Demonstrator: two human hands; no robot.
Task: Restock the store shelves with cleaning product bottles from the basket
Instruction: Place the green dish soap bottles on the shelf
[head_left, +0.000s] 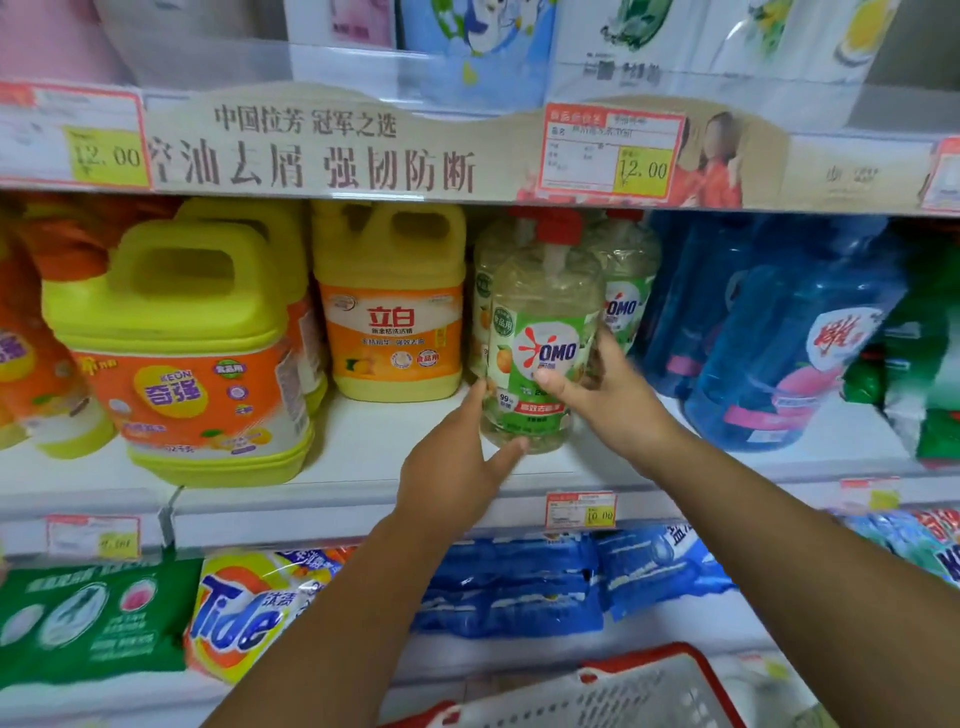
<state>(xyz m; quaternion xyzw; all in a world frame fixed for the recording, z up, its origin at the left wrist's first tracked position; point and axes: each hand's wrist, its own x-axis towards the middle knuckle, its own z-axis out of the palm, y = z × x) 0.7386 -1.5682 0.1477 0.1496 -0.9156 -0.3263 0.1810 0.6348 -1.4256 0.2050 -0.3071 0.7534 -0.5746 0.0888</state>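
The right grip (618, 400) is closed round the OMO bottle (540, 332): the thumb lies across the front of the green label and the fingers wrap behind the bottle's right side. The left grip (452, 467) is spread, with nearly straight fingers against the bottle's lower left side and the thumb against the front of its base.

The bottle is clear, with a red pump top. It is upright at the front of the middle shelf (363, 441); whether its base rests fully on the board cannot be told. Two matching bottles (628, 291) stand directly behind it. A yellow jug (395, 312) with an orange label stands just beside it on the left, and blue bottles (769, 353) stand near it on the right.

A price tag (582, 511) sits on the shelf edge below the bottle. A Tide bag (234, 618) lies on the shelf beneath. The red-rimmed basket (639, 696) is at the lower edge of the view, under the right forearm.
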